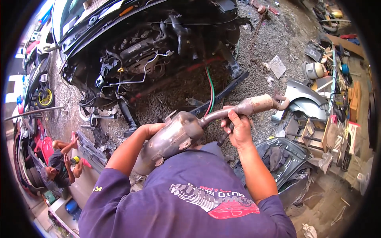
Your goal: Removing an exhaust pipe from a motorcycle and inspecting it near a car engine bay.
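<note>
Between your hands, the exhaust spans your front: right hand holding its slim pipe, left hand against the bulky canister, fingers hidden, grip unclear, probably sharing weight.

Beyond your right hand and the far end of the exhaust pipe, you have open gravel between the stripped car front and the silver fender; one pale flat sheet lies in it. Straight ahead, the red and green hoses and dark crossbar cut across your way; the muffler fills the room between your forearms; a grey door panel crowds your right side.
</note>
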Demonstrator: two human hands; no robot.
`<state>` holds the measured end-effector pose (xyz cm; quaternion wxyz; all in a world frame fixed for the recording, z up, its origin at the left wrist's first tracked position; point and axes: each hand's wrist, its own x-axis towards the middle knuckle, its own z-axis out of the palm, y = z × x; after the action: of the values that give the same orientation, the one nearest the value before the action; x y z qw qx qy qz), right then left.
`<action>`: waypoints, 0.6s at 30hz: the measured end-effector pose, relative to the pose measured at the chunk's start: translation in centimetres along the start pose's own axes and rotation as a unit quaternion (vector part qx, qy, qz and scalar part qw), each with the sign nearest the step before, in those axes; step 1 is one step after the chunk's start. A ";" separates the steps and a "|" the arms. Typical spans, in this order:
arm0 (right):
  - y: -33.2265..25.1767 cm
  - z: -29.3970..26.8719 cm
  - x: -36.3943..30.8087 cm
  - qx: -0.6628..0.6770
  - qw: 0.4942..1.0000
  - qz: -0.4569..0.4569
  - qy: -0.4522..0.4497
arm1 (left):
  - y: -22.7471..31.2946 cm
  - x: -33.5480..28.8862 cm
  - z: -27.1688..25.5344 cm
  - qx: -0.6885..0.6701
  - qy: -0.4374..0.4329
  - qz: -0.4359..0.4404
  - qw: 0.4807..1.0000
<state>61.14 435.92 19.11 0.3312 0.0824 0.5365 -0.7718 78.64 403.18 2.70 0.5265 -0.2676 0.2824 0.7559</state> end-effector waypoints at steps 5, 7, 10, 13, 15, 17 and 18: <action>0.1 -0.2 3.6 0.015 1.000 0.011 0.024 | 2.4 1.4 -2.0 -0.014 0.025 0.021 0.999; 0.3 -2.0 5.1 0.029 0.999 0.024 0.008 | 3.6 2.0 -0.8 -0.001 0.073 0.029 0.997; 0.8 -4.1 7.3 0.010 0.999 0.041 0.008 | 4.3 3.7 -1.4 -0.018 0.120 0.022 0.992; 1.3 -5.4 9.1 0.027 0.997 0.068 -0.013 | 3.1 5.0 -1.9 -0.024 0.155 -0.004 0.988; 2.1 -5.9 10.1 0.024 0.996 0.087 -0.026 | 2.6 6.1 -2.0 0.000 0.123 -0.025 0.992; 2.8 -6.8 10.9 0.014 0.994 0.100 -0.040 | 2.0 7.2 -1.6 -0.013 0.153 -0.034 0.988; 2.8 -6.9 11.0 0.016 0.993 0.105 -0.045 | 1.0 7.8 -2.3 -0.018 0.152 -0.034 0.988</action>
<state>52.86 436.78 8.80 0.4326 0.1087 0.4967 -0.7445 75.60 406.32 -4.27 0.4979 -0.3984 0.3367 0.6928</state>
